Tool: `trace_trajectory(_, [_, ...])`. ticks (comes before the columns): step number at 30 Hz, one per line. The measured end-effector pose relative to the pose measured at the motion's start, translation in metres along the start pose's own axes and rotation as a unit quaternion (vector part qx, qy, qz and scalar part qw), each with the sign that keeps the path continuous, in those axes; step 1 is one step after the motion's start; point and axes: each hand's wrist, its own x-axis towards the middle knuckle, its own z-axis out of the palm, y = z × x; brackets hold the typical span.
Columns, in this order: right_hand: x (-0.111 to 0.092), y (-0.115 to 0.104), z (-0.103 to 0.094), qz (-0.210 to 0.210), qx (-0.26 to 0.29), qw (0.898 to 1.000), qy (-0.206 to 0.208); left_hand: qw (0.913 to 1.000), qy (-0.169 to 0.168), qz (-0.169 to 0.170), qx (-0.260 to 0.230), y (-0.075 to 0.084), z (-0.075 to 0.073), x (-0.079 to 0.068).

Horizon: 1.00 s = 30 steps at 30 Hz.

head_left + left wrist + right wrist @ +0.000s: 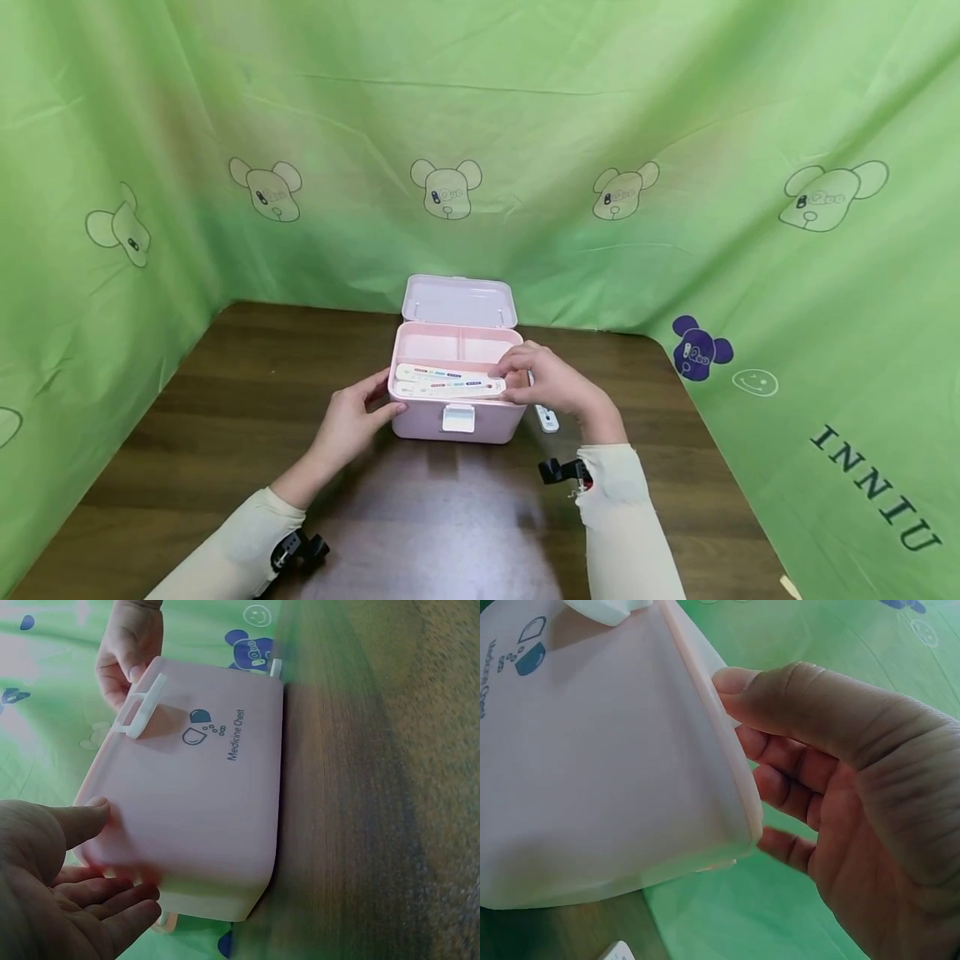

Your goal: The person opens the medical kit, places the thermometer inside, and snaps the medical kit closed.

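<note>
A pink medicine chest [457,421] stands on the table with its lid [459,300] tipped back. Two long white strips [438,389] with coloured print lie across its front compartment. The left hand [352,419] holds the chest's left front corner, thumb [94,815] on the front face and fingers along the side. Over the right front rim, the right hand [551,383] pinches the right end of the strips between thumb and fingers. In the right wrist view its thumb [761,694] lies at the rim; whether it has one strip or both, I cannot tell.
Beside the chest's right side lies a slim white item [547,419], partly hidden by the right hand. Two divided compartments [427,342] run along the chest's back. A white latch [458,417] hangs at its front. Green printed cloth [450,108] encloses the brown wooden table [247,375].
</note>
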Motion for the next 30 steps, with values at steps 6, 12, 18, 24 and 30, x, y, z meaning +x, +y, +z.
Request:
trace_trajectory(6, [0.006, -0.003, 0.001, -0.004, 0.004, 1.0, -0.009, 1.0, -0.001, 0.003, 0.0, 0.0, 0.0, 0.002])
trace_trajectory(12, [0.013, -0.002, 0.004, -0.009, 0.0, 1.0, -0.029, 1.0, -0.001, 0.002, -0.002, 0.0, 0.001, 0.001])
trace_trajectory(18, [0.019, -0.006, 0.005, -0.021, -0.007, 0.999, -0.041, 1.0, -0.005, -0.002, -0.004, 0.0, 0.0, 0.001])
trace_trajectory(24, [0.025, -0.006, 0.008, -0.029, -0.018, 0.998, -0.046, 1.0, -0.006, -0.004, -0.006, 0.001, 0.0, 0.002])
trace_trajectory(30, [0.028, -0.007, 0.011, -0.028, -0.016, 0.998, -0.063, 0.9999, -0.007, -0.01, -0.004, 0.002, -0.001, 0.0])
